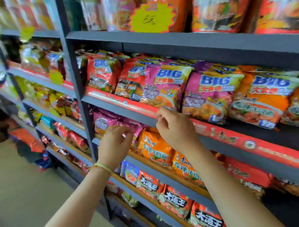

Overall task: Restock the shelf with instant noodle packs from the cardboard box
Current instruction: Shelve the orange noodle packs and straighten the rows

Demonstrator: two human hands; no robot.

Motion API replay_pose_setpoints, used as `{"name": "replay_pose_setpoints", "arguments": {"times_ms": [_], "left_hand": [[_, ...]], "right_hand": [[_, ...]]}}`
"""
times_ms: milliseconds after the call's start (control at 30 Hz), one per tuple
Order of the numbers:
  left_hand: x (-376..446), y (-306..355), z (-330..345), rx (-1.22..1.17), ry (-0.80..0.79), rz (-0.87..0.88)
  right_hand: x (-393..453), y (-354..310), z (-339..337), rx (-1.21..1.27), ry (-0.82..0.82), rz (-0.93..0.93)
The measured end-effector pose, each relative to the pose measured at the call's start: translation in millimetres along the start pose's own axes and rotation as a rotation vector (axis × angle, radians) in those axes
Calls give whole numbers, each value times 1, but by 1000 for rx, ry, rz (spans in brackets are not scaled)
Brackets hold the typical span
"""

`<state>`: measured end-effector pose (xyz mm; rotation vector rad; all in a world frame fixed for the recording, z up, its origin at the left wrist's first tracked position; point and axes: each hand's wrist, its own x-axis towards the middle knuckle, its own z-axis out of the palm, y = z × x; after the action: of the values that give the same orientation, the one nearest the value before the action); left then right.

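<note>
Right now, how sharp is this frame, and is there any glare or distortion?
Head view: motion blur softens everything, worst at top and left; shelf rails bow from the wide-angle lens; glare streaks the foil noodle packs; both hands are fairly legible, fingers smeared.

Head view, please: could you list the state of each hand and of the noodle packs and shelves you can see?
Left hand: fingers loosely curled at the pink packs, grip unclear.
Right hand: fingers curled by the shelf edge, apparently holding nothing.
Big packs: leaning on the shelf, sealed.
Orange packs: lying on the lower shelf.
Yellow price tag: stuck to the upper shelf's front.
Cardboard box: not visible.
</note>
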<state>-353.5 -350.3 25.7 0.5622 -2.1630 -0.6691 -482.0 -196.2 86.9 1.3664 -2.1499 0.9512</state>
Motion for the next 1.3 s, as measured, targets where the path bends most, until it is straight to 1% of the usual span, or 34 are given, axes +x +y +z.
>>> {"name": "replay_pose_setpoints", "arguments": {"times_ms": [67,133,200,267,333,400,500,567,600,667,733,833,900,933,967,1033,1100,1167,1233,1300], "left_hand": [[-19,-60,-35,131,-106,-167],[-41,-123,-74,257,-172,-350],[-65,-184,-118,328,-150,-506],[-89,-242,-166,407,-92,-613],[-111,-302,-216,479,6,-679],[-131,-363,-268,531,111,-765],[-161,-456,-344,580,243,-894],[-181,-509,-389,661,333,-969],[-190,-533,-410,701,354,-1014],[-207,-574,-448,748,319,-1101],[-217,-605,-474,740,235,-1188],[-222,-634,-489,689,78,-1374],[-219,-650,-495,639,-30,-1441],[-217,-657,-499,602,-48,-1458],[-215,-665,-503,567,-45,-1471],[-214,-681,-513,510,-3,-1516],[-220,-696,-524,534,73,-1572],[-232,-708,-535,576,139,-1667],[-246,-720,-544,549,178,-1784],[-255,-731,-553,463,187,-1893]], "right_hand": [[0,-30,64,30,-293,-26],[0,-67,133,52,-536,-81],[0,-115,202,85,-708,-160],[0,-172,270,115,-836,-240],[3,-236,338,136,-930,-342],[9,-304,406,185,-990,-443],[20,-409,503,265,-1081,-557],[24,-471,554,308,-1146,-612],[25,-498,576,329,-1172,-631],[27,-545,616,361,-1195,-666],[31,-580,653,387,-1185,-709],[38,-619,699,432,-1145,-736],[42,-644,726,461,-1138,-741],[43,-657,739,472,-1142,-758],[43,-670,754,476,-1155,-782],[40,-699,786,431,-1241,-842],[29,-728,822,296,-1388,-910],[13,-753,854,141,-1536,-967],[-4,-774,881,35,-1668,-961],[-25,-791,910,-44,-1776,-923]]}}
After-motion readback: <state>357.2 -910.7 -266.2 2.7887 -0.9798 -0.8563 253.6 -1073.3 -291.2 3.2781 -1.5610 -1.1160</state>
